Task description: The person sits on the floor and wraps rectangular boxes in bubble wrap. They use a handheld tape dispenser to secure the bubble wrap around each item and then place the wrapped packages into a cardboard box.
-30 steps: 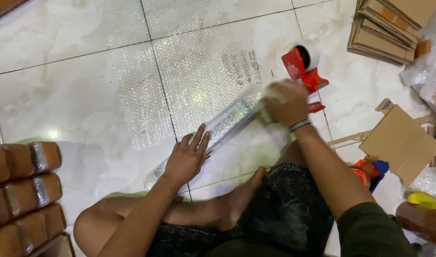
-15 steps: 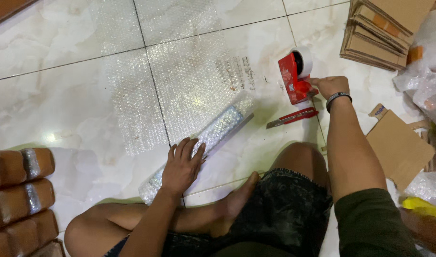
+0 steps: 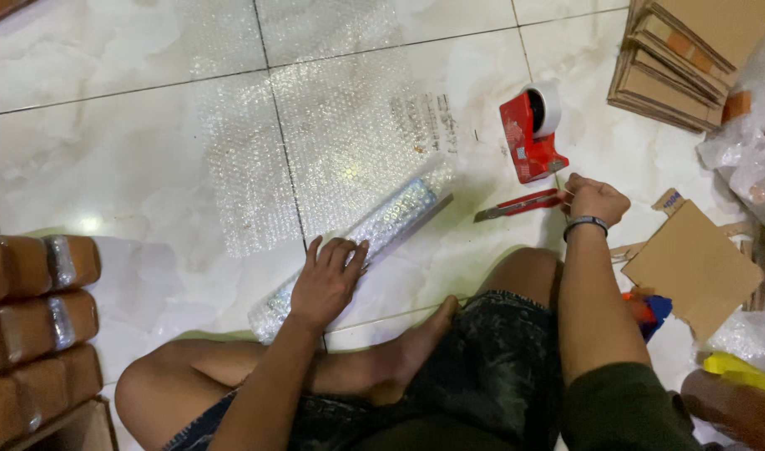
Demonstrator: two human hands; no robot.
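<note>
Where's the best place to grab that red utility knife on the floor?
Grip the red utility knife by its red handle end, coming from the right where the right hand already touches it; the bare blade points left toward the bubble-wrapped roll.

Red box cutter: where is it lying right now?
The red box cutter lies on the floor right of centre, below the red tape dispenser, at the right hand.

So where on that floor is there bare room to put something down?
Bare tile lies at upper left, between the bubble wrap sheet and the brown packages. A smaller patch sits between the wrapped roll and the red cutter. The right side is crowded: tape dispenser, cardboard stack.
</note>
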